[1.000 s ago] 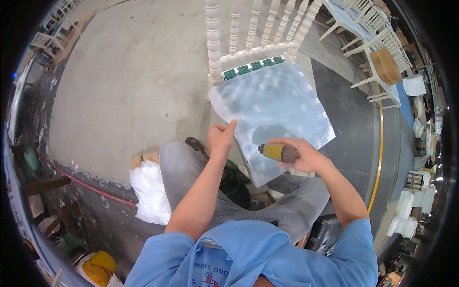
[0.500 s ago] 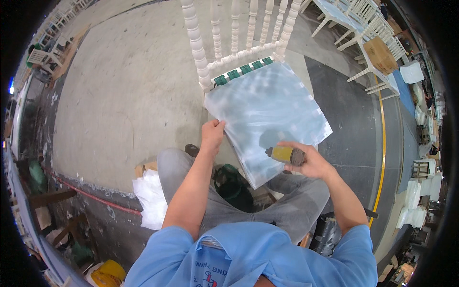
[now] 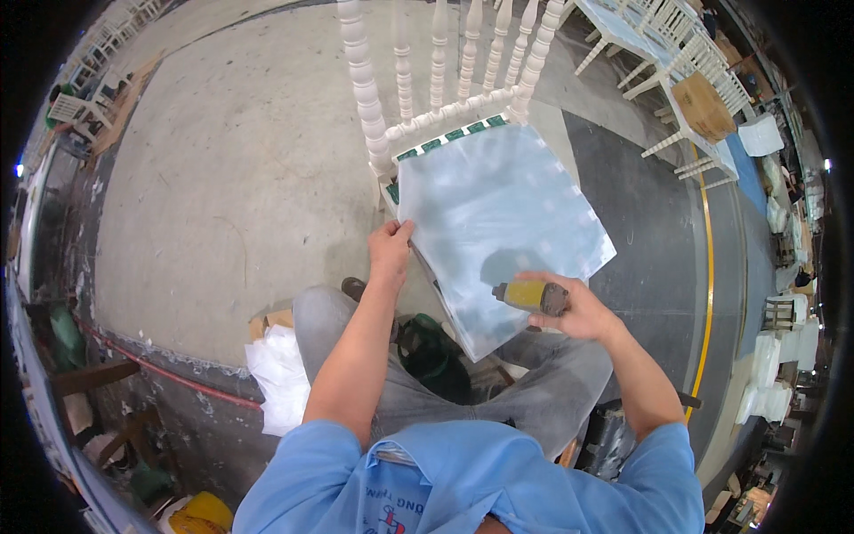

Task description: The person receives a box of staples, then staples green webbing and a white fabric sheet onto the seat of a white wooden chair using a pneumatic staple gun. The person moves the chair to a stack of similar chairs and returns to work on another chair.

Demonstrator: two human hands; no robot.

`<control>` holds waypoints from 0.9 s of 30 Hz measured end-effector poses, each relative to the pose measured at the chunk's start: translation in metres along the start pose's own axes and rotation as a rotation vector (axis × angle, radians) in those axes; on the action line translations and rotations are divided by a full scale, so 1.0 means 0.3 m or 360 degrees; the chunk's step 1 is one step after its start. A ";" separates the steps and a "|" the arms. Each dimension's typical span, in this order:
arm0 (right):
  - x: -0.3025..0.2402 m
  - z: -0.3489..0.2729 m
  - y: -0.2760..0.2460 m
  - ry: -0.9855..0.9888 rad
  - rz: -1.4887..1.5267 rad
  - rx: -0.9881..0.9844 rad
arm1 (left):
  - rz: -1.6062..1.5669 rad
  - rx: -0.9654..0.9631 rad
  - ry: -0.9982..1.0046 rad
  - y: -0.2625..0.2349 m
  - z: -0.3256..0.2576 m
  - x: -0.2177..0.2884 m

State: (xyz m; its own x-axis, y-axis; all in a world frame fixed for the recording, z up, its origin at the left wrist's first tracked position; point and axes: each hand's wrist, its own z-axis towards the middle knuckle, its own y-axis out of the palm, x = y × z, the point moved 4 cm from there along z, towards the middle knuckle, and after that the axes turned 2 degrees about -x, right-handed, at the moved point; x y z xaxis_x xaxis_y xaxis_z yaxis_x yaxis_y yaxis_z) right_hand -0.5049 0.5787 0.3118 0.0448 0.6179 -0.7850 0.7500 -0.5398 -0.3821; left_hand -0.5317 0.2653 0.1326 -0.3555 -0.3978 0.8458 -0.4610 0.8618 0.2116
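Head view: left hand [image 3: 390, 254], thumb and finger pinching left edge of pale sheet [image 3: 498, 200]. Sheet lies over seat of white turned-spindle chair [image 3: 358, 76], green webbing strips [image 3: 455, 135] showing at far edge. Right hand [image 3: 580, 307], fingers curled around yellow-and-dark handheld tool [image 3: 529, 294], over sheet's near part. Cardboard box [image 3: 703, 107] far right, among white chairs [image 3: 716, 76].

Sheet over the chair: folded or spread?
Spread: the pale sheet lies broad and mostly flat; the left hand pinches its left edge.
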 end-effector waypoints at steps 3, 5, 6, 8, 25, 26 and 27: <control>0.005 0.001 0.002 0.0032 0.0029 -0.0003 | -0.0067 0.0181 -0.0058 0.012 0.002 0.028; 0.010 -0.001 0.004 0.0024 0.0021 0.0004 | -0.0017 0.0218 -0.0047 0.030 0.027 0.070; 0.011 -0.003 0.005 0.0009 -0.0009 0.0013 | 0.0007 0.0238 -0.0039 0.036 0.041 0.091; 0.012 -0.006 0.006 0.0001 -0.0036 0.0023 | 0.0007 0.0153 0.0118 0.044 0.061 0.117; -0.013 0.051 0.011 0.0008 0.0024 0.0007 | 0.0703 0.0066 -0.0126 -0.003 -0.014 -0.042; -0.022 0.059 0.013 -0.0026 -0.0021 0.0003 | 0.0647 0.0071 -0.0129 -0.014 -0.010 -0.045; -0.031 0.069 0.016 -0.0061 -0.0067 -0.0003 | 0.0590 0.0079 -0.0131 -0.025 -0.007 -0.047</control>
State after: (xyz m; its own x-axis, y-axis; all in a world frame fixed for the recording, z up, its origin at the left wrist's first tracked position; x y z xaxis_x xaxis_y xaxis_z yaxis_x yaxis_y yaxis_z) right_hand -0.5154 0.5586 0.3072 -0.0122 0.6175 -0.7865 0.7520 -0.5127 -0.4142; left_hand -0.5216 0.2652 0.1201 -0.5686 -0.0874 0.8179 -0.3267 0.9366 -0.1271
